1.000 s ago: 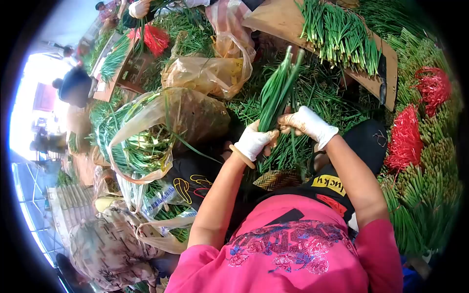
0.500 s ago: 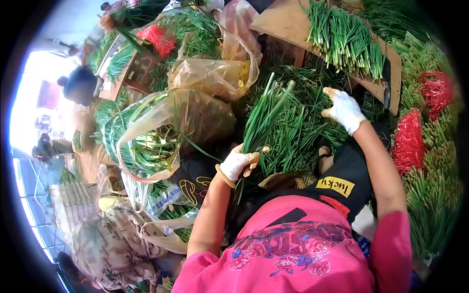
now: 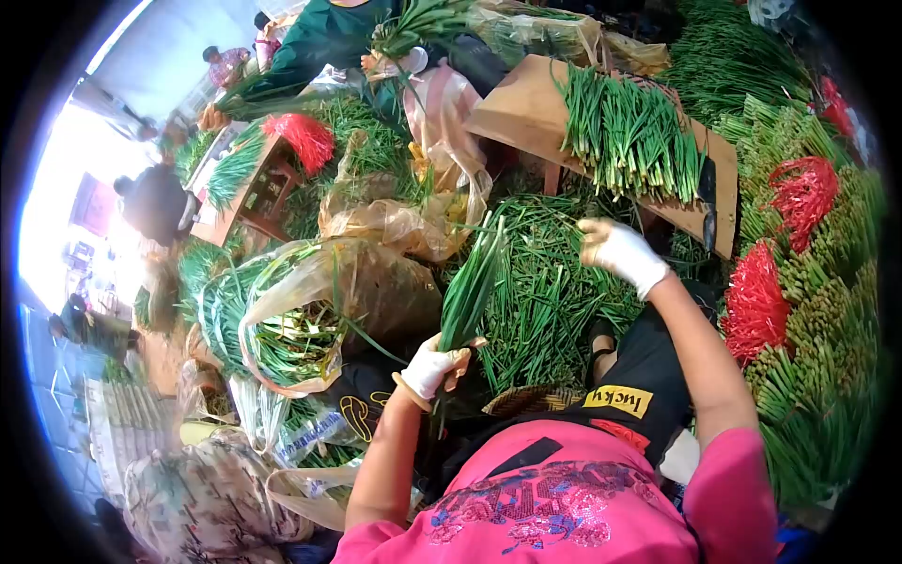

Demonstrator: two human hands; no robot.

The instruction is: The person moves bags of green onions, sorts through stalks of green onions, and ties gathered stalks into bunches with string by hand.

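My left hand, in a white glove, is closed around an upright bunch of chives. My right hand, also gloved with stained fingertips, hovers to the right above a heap of loose green leaves. Its fingers are drawn together; a thin strand seems to show at the tips, too small to name. Past it, a row of chives lies on a wooden board. Left of the held bunch, a plastic bag lies on its side, full of more chives.
Red plastic ties lie on stacked green bundles at right; another red tie bundle is at upper left. A co-worker's hand holds greens at the top. A woven basket edge is near my lap.
My right hand has moved left, and its fingers have closed from a spread pose. The bunch in my left hand stands more upright. The whole view has shifted somewhat.
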